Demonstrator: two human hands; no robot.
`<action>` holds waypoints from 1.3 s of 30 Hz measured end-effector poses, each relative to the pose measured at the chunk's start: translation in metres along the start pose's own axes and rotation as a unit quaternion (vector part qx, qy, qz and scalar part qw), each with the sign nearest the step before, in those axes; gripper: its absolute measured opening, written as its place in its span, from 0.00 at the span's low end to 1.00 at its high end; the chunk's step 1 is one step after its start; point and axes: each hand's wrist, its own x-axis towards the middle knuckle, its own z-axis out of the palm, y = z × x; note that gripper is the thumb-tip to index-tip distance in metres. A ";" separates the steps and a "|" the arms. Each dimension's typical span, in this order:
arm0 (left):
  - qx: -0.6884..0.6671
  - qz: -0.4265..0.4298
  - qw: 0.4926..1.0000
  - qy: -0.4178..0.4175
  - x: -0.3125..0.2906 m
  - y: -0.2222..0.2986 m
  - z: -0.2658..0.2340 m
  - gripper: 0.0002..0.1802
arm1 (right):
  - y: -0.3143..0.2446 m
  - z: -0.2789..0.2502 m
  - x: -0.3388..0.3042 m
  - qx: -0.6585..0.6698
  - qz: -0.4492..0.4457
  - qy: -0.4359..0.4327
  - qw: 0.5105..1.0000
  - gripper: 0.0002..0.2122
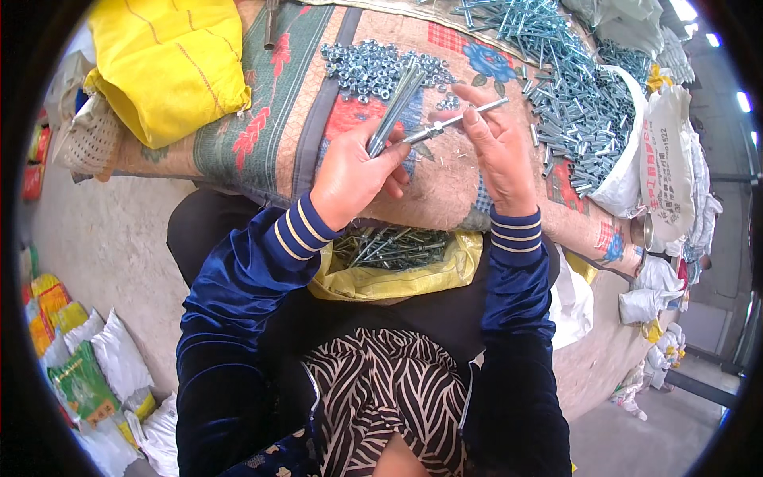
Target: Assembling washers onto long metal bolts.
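Note:
My left hand (356,168) is closed around a bundle of long thin metal bolts (397,107) that points up and away. Between its thumb and fingers it also grips one separate bolt (425,133), which slants right with a small nut partway along it. My right hand (502,151) has its thumb across this bolt's far part and its fingers behind. A pile of loose hex nuts (373,67) lies just beyond the bundle, with a small cluster of nuts (447,102) nearer my right fingers. In my lap, a yellow woven sack (445,278) holds many long bolts (389,248).
A large heap of metal sleeves and bolts (576,111) spills across the patterned padded cover (274,103) on the right, beside a white sack (628,179). Far left lies a yellow sack (171,63). Filled bags (119,358) stand on the floor at left.

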 end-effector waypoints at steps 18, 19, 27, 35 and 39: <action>0.030 -0.020 0.999 -0.004 -0.001 0.002 0.002 0.13 | 0.006 -0.016 -0.002 -0.071 0.114 0.014 0.991 0.21; 0.030 -0.020 0.999 -0.008 -0.001 0.005 0.001 0.13 | 0.006 -0.018 -0.003 -0.073 0.113 0.018 0.991 0.21; 0.116 0.062 0.991 0.017 -0.006 -0.006 0.004 0.10 | -0.002 -0.003 -0.009 -0.240 0.162 -0.077 0.954 0.17; 0.272 0.176 0.945 0.057 -0.007 -0.008 0.006 0.08 | 0.006 0.001 -0.012 -0.267 0.128 -0.043 0.954 0.15; 0.288 0.232 0.928 0.042 -0.007 -0.008 0.006 0.08 | -0.007 0.005 -0.017 -0.075 0.020 -0.057 0.995 0.12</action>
